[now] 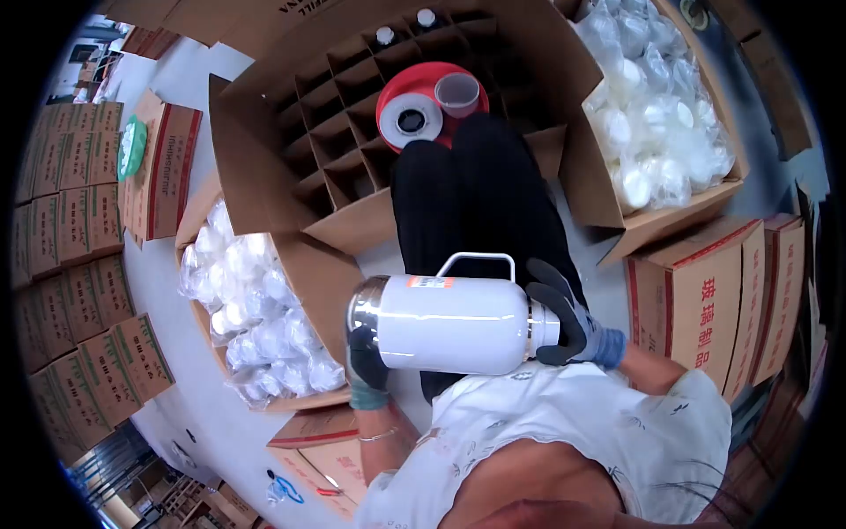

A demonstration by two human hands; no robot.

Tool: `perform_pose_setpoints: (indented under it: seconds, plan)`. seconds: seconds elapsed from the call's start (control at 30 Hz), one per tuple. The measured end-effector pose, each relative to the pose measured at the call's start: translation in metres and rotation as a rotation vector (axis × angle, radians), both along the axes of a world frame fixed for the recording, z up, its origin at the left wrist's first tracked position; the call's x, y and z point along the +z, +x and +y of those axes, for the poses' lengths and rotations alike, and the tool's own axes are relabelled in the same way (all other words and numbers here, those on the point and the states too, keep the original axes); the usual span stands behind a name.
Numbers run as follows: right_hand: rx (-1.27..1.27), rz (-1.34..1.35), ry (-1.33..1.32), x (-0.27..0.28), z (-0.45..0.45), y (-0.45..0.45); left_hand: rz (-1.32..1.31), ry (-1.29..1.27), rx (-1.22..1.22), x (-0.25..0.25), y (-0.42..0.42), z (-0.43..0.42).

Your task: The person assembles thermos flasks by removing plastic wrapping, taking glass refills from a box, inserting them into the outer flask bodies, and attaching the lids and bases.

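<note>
A white vacuum flask (454,326) with a loop handle and an orange label lies sideways across my lap. My left hand (367,360), in a dark glove, is closed against the shiny metal base at its left end. Around the neck at the right end, my right hand (568,317) is closed, also gloved, with fingers over the mouth. Beyond my knees, a red basin (401,85) sits on a divided carton (344,216). It holds a roll with a white ring face (411,122) and a clear plastic cup (457,93).
Two white-capped bottles (385,37) stand in the divided carton's far cells. Open boxes of plastic-wrapped white parts flank me, one at left (251,300) and one at right (648,115). Sealed cartons (696,309) stand at right, and stacked cartons (79,229) line the left. Scissors (328,490) lie behind left.
</note>
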State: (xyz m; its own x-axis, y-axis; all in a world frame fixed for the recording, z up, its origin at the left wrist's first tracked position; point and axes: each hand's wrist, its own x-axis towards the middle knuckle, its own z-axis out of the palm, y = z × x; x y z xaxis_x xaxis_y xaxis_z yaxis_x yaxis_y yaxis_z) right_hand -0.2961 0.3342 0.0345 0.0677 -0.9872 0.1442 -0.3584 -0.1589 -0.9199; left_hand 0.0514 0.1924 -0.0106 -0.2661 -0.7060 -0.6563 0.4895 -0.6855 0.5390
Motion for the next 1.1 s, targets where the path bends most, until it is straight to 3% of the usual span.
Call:
perform_pose_setpoints:
  seconds: [0.07, 0.1, 0.2, 0.3, 0.37, 0.47, 0.6, 0.83, 0.97, 1.1]
  plan:
    - [0.012, -0.114, -0.165, 0.014, -0.031, 0.013, -0.917, -0.849, -0.62, 0.013, -0.013, 0.009]
    - [0.046, -0.067, -0.122, 0.028, -0.05, 0.013, -0.99, -0.97, -0.658, 0.009, -0.012, 0.006]
    - [0.223, -0.301, -0.273, 0.049, -0.121, 0.013, -1.257, -1.223, -0.716, -0.018, 0.009, -0.004]
    - [0.405, -0.194, -0.444, 0.059, -0.165, 0.017, -1.37, -1.546, -0.904, -0.004, -0.001, -0.021]
    - [0.44, -0.227, -0.398, 0.061, -0.178, 0.017, -1.35, -1.523, -0.805, -0.048, 0.023, -0.035]
    - [0.452, -0.312, -0.358, 0.066, -0.186, 0.02, -1.325, -1.488, -0.771, -0.048, 0.015, -0.045]
    - [0.222, -0.224, -0.447, 0.056, -0.189, 0.022, -1.293, -1.394, -0.71, -0.041, -0.005, -0.049]
    - [0.089, -0.281, -0.5, 0.069, -0.186, 0.036, -1.247, -1.174, -0.512, -0.029, -0.039, -0.041]
    - [0.19, -0.394, -0.52, 0.076, -0.182, 0.031, -1.177, -1.106, -0.423, -0.006, -0.052, -0.049]
    - [0.004, -0.43, -0.553, 0.05, -0.169, 0.022, -1.106, -1.211, -0.382, 0.054, -0.069, -0.08]
